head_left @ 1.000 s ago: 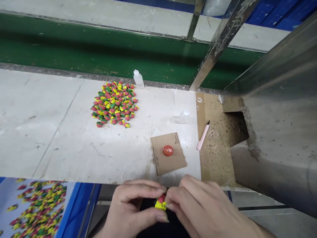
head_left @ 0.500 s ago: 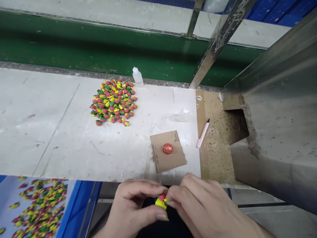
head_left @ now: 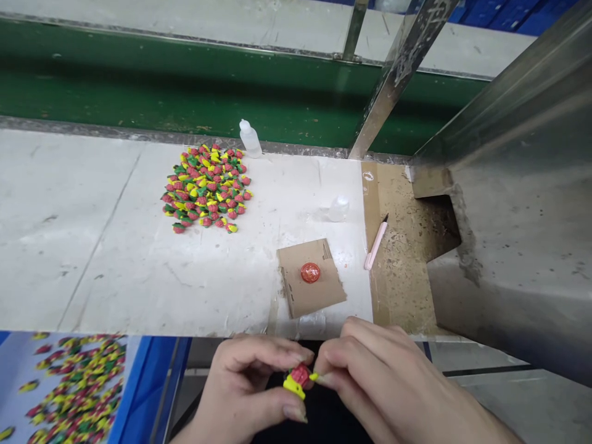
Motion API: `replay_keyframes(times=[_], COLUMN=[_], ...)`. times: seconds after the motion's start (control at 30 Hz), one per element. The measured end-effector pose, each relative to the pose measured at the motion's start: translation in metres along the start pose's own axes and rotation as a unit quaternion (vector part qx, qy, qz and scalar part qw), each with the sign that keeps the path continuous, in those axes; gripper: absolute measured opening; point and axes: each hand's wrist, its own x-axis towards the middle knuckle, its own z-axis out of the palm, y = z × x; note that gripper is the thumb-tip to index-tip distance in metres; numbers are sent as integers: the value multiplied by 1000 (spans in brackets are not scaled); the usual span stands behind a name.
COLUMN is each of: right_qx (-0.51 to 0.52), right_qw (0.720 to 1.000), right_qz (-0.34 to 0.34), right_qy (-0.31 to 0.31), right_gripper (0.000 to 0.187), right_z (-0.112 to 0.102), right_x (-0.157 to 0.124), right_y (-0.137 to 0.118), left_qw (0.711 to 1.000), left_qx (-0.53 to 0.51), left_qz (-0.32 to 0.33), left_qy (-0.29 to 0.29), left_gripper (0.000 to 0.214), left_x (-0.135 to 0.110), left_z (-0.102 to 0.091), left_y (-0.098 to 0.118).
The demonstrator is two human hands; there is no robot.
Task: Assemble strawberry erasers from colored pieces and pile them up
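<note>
Below the table's front edge, my left hand point(head_left: 252, 388) and my right hand point(head_left: 383, 382) meet around one small red and yellow strawberry-shaped piece point(head_left: 297, 378). The left thumb and fingers pinch it from the left. The right fingertips pinch its yellow part from the right. Just beyond the hands a brown cardboard square point(head_left: 311, 278) lies on the white table point(head_left: 92, 246) with a red round blob point(head_left: 310, 272) on it.
A pile of several red, yellow and green pieces point(head_left: 206, 188) lies at mid-table beside a small white dropper bottle point(head_left: 250, 138). A pink knife point(head_left: 375, 244) rests on a brown patch. A blue tray point(head_left: 143, 388) at lower left holds more pieces. A metal housing point(head_left: 522, 203) stands right.
The piece between my fingers has turned slightly, and its red part shows more. The view has shifted a little, hands staying together at the table's edge.
</note>
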Motion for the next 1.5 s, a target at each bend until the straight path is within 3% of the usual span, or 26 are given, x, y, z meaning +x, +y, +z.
replay_keyframes(times=[0.13,0.3,0.7,1.0,1.3,1.37,1.5], right_qx=[35,30,-10,-102,-103,-54,34], right_qw=[999,1000,999,991,983,991,990], right_qz=[0,4,-3,-78,-121,-111,-122], right_qy=[13,-1,-30,-23,-89,-57,69], right_gripper=[32,33,39,54,31,39,42], right_z=[3,3,0,-7,-10,-6,7], right_x=[0,1,-1,6,1,-4,-11], right_y=[-1,-2,-2,-9,0,4,9], left_qw=[991,988,1000,993,980,980,981], left_qx=[-115,-131,12,102,162,160,152], left_qz=[-57,-64,6,58,99,98,89], left_qy=[-35,-43,-11,-10,-62,-71,-76], left_gripper=[29,29,31,31,43,46,47], left_x=[-1,0,-2,1,-2,-3,-3], left_z=[3,6,3,7,6,5,6], left_y=[-3,-3,-1,6,9,10,12])
